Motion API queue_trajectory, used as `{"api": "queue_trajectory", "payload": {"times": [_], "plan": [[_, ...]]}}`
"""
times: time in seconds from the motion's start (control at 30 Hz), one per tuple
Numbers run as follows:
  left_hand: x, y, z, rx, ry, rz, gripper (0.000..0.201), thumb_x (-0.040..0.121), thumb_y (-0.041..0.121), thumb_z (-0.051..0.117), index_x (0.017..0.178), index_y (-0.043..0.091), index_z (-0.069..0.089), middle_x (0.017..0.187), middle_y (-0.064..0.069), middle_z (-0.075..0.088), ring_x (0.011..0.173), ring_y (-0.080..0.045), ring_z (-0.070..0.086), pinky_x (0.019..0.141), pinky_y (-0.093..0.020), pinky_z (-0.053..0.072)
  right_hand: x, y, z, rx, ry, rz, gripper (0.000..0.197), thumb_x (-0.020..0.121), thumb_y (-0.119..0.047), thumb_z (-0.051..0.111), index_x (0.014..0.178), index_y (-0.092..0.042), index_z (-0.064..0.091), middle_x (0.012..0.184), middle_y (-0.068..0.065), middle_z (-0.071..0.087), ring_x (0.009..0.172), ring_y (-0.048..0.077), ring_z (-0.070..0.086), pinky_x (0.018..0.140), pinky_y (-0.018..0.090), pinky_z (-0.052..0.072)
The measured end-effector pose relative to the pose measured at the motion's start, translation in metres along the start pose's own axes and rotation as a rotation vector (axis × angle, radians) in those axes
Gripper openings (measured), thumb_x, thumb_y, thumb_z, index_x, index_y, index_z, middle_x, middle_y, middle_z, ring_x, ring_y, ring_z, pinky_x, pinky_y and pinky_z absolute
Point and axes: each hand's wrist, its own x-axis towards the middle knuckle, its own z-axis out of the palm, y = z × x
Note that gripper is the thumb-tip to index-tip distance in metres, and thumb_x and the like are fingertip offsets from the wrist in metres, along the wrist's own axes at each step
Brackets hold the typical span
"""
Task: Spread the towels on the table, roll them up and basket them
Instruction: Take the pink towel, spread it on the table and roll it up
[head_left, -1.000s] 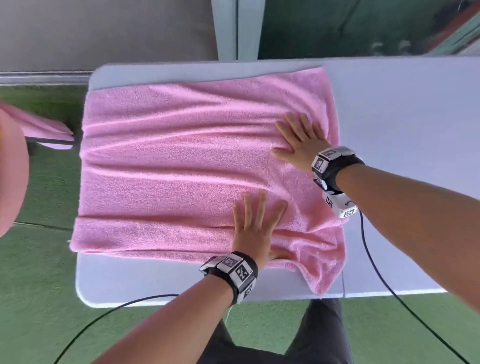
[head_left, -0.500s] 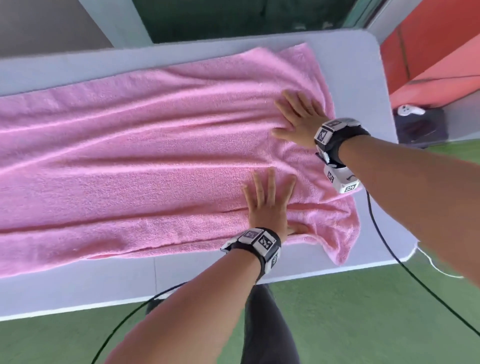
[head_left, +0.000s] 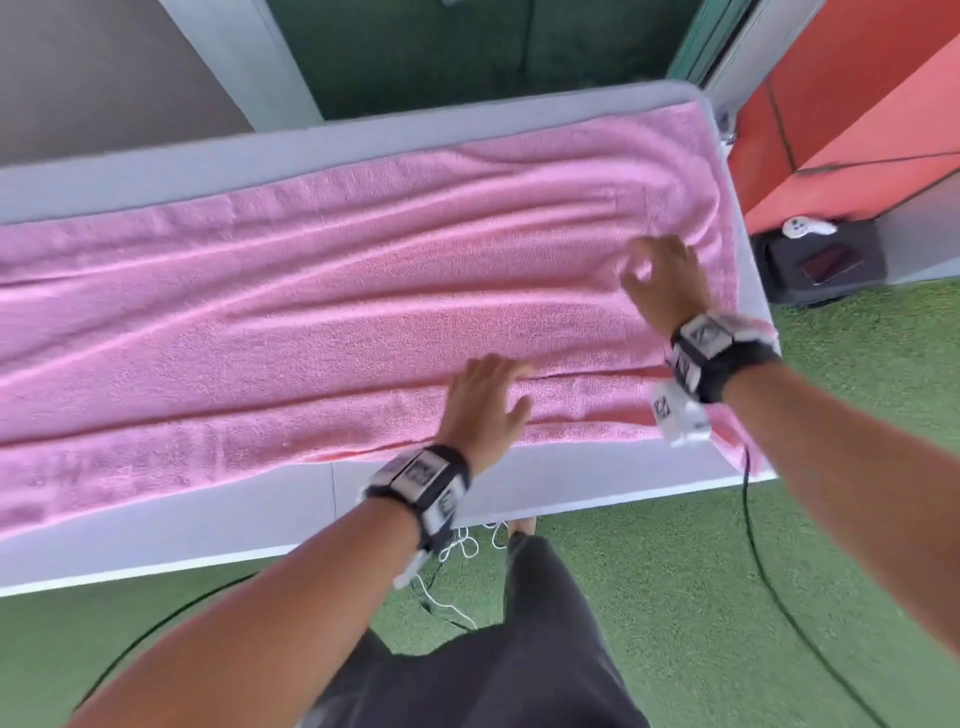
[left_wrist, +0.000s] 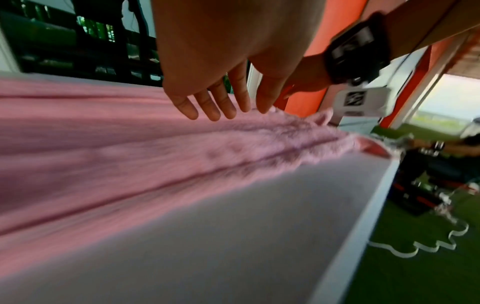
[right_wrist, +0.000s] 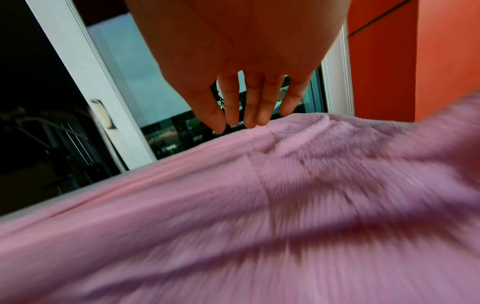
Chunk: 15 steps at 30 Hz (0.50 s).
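Note:
A long pink towel (head_left: 322, 312) lies spread lengthwise over the grey table (head_left: 467, 499), still creased in long folds. My left hand (head_left: 485, 395) hovers over its near edge with fingers straight, just above the cloth in the left wrist view (left_wrist: 221, 107). My right hand (head_left: 662, 275) is over the towel's right end, fingers straight and pointing down at a bunched ridge of the towel (right_wrist: 324, 131). The right hand (right_wrist: 249, 115) holds nothing. No basket is in view.
The table's right end (head_left: 748, 291) is close to an orange wall (head_left: 857, 130). A dark box (head_left: 821, 265) with a white controller (head_left: 802, 226) stands on the green floor there. Black and white cables (head_left: 753, 545) trail on the floor by my legs.
Both hands have lifted off the towel, where they were pressed flat, and slid to the right along it. The head view has swung right, showing the table's right end.

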Motion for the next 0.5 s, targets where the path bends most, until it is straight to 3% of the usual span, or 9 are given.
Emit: {"api": "queue_trajectory", "payload": {"times": [0.07, 0.13, 0.23, 0.37, 0.43, 0.5], "plan": [[-0.043, -0.038, -0.020, 0.116, 0.016, -0.033, 0.029, 0.091, 0.025, 0.059, 0.119, 0.021, 0.058, 0.124, 0.003, 0.057, 0.115, -0.013, 0.045, 0.101, -0.035, 0.028, -0.059, -0.003, 0.007, 0.049, 0.019, -0.012, 0.029, 0.089, -0.013, 0.056, 0.117, -0.012, 0.059, 0.114, 0.010, 0.056, 0.103, 0.023, 0.052, 0.091, 0.036, 0.045], [-0.080, -0.074, -0.040, 0.218, 0.021, -0.111, 0.027, 0.089, 0.019, 0.062, 0.116, 0.016, 0.060, 0.119, -0.001, 0.058, 0.110, -0.015, 0.047, 0.099, -0.037, 0.035, -0.113, -0.001, 0.017, 0.061, 0.018, -0.018, 0.021, 0.089, -0.009, 0.056, 0.109, -0.012, 0.061, 0.109, 0.005, 0.057, 0.097, 0.017, 0.054, 0.089, 0.035, 0.049], [-0.119, -0.111, -0.062, 0.332, 0.022, -0.217, 0.036, 0.085, 0.012, 0.065, 0.121, 0.014, 0.059, 0.124, -0.006, 0.057, 0.114, -0.021, 0.047, 0.100, -0.043, 0.039, -0.169, 0.019, 0.029, -0.012, 0.010, 0.024, 0.023, 0.087, -0.006, 0.058, 0.110, -0.010, 0.062, 0.116, 0.007, 0.059, 0.106, 0.022, 0.055, 0.099, 0.036, 0.042], [-0.138, -0.137, -0.076, 0.397, 0.024, -0.239, 0.049, 0.082, 0.010, 0.068, 0.129, 0.016, 0.054, 0.134, -0.007, 0.052, 0.122, -0.025, 0.046, 0.102, -0.045, 0.040, -0.197, 0.048, 0.028, -0.155, -0.062, 0.106, 0.044, 0.085, -0.016, 0.065, 0.127, -0.014, 0.055, 0.129, 0.009, 0.054, 0.123, 0.028, 0.046, 0.108, 0.047, 0.031], [-0.139, -0.141, -0.076, 0.411, 0.033, -0.246, 0.050, 0.082, 0.008, 0.067, 0.129, 0.016, 0.054, 0.134, -0.006, 0.053, 0.122, -0.024, 0.047, 0.103, -0.044, 0.039, -0.199, 0.058, 0.025, -0.186, -0.100, 0.114, 0.047, 0.086, -0.018, 0.066, 0.131, -0.016, 0.053, 0.125, 0.009, 0.056, 0.118, 0.028, 0.049, 0.105, 0.047, 0.033], [-0.136, -0.141, -0.075, 0.440, 0.059, -0.270, 0.047, 0.082, 0.008, 0.067, 0.127, 0.016, 0.057, 0.130, -0.005, 0.056, 0.119, -0.023, 0.049, 0.101, -0.043, 0.039, -0.200, 0.066, 0.021, -0.187, -0.138, 0.095, 0.038, 0.088, -0.020, 0.064, 0.126, -0.017, 0.059, 0.117, 0.006, 0.059, 0.110, 0.025, 0.055, 0.101, 0.046, 0.037]]}}
